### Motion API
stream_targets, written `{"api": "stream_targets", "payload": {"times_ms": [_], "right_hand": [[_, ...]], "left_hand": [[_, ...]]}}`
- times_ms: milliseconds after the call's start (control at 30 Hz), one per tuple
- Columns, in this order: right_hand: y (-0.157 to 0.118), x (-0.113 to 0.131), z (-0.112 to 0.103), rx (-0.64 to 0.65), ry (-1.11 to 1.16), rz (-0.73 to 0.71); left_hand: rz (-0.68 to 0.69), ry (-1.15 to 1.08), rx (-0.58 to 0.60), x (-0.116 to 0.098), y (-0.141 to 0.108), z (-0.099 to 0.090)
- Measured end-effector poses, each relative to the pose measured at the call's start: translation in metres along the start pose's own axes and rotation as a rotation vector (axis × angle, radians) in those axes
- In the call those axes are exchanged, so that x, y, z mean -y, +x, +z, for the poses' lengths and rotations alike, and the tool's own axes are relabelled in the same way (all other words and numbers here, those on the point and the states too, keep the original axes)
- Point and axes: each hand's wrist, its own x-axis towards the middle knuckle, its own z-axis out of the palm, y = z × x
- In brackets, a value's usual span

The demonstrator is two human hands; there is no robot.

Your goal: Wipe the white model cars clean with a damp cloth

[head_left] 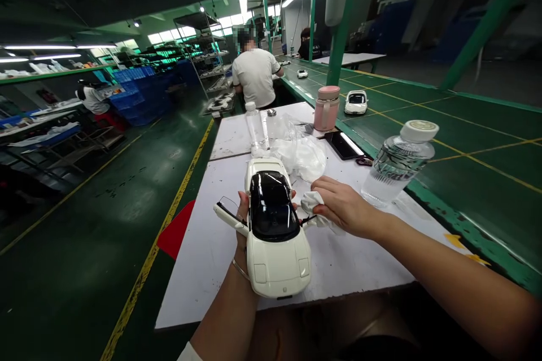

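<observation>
The right hand point(339, 206) pinches a crumpled white wipe point(312, 201) beside one open door of the white model sports car point(279, 259). Left of it, the left hand point(241, 237), partly hidden, grasps that car from beneath, the other door point(230, 219) jutting past its thumb. Crumpled plastic bags point(311, 158) crowd the space just beyond both hands; a clear water bottle point(387, 172) stands close by the right hand, hemming its outer side. Farther ahead stand a pink tumbler point(326, 113) and a second model car point(356, 102).
</observation>
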Motion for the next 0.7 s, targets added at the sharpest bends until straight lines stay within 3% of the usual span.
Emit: {"api": "stream_targets", "payload": {"times_ms": [367,500,567,633,700], "right_hand": [[-0.018,-0.007,-0.010,0.100,0.146,0.179],[-0.019,-0.015,-0.028,0.194,0.055,0.437],[-0.013,-0.016,-0.039,0.143,-0.082,0.608],[0.001,-0.007,-0.046,0.014,-0.122,0.732],[0.022,0.013,-0.044,-0.111,-0.015,0.736]], "left_hand": [[-0.097,-0.052,-0.029,0.007,-0.003,0.011],[-0.046,-0.058,0.014,0.006,-0.003,0.008],[-0.036,-0.080,0.023,0.006,-0.002,0.007],[-0.036,-0.079,-0.002,0.006,0.000,0.007],[0.008,-0.049,-0.045,0.008,0.001,0.007]]}}
